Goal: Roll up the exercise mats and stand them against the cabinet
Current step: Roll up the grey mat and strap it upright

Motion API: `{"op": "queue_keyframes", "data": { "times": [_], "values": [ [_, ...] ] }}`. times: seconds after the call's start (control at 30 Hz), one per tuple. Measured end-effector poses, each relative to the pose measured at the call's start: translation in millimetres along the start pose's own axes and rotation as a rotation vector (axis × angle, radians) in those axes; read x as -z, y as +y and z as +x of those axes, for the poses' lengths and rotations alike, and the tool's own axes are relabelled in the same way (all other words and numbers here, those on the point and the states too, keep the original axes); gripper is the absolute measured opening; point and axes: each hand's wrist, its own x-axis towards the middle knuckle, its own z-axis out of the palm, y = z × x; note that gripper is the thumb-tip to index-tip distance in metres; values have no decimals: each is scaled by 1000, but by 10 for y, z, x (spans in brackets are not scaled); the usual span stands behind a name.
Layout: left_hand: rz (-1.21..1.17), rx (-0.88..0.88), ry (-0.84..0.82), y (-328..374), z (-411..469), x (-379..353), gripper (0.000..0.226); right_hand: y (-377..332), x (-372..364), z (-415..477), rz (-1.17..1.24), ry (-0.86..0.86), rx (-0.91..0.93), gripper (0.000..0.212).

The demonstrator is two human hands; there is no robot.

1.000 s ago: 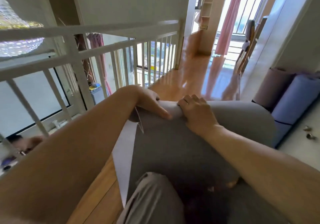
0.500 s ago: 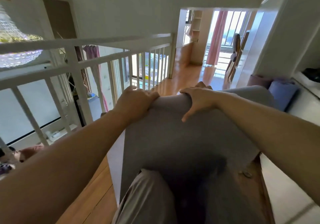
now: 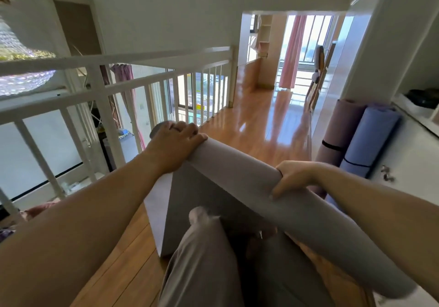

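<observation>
Over the floor, grey mat half rolled, tail hanging. My left grip curls over its far end; my right grip wraps mid-roll. Long axis runs left-far to right-near; cabinet lies right, nearer right grip.

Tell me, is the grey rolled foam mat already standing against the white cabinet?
No, the grey rolled mat is held slanted, gripped by the left hand and right hand, with a flat part hanging unrolled.

The leg hides the grey mat's lower edge.
</observation>
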Motion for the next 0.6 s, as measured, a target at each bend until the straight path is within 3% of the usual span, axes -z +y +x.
{"op": "queue_keyframes", "data": {
  "times": [0.07,0.1,0.2,0.27,0.33,0.47,0.6],
  "values": [
    [-95,44,-342,88,27,70,91,-82,-104,46,-192,310,121,33],
    [-161,32,-431,161,55,108,97,-165,-151,46,-304,467,179,30],
    [-301,-50,-335,447,90,188,94,-391,-314,20,-451,734,292,33],
    [-335,-60,-207,603,28,102,70,-405,-446,9,-399,687,318,44],
    [-300,-62,-153,777,-133,-56,48,-312,-591,-10,-329,526,326,61],
    [-153,-64,-116,1094,-545,-443,33,69,-860,-67,-323,262,138,78],
    [-178,-48,26,1225,-722,-623,30,323,-1243,-84,-318,315,100,73]
  ]
}}
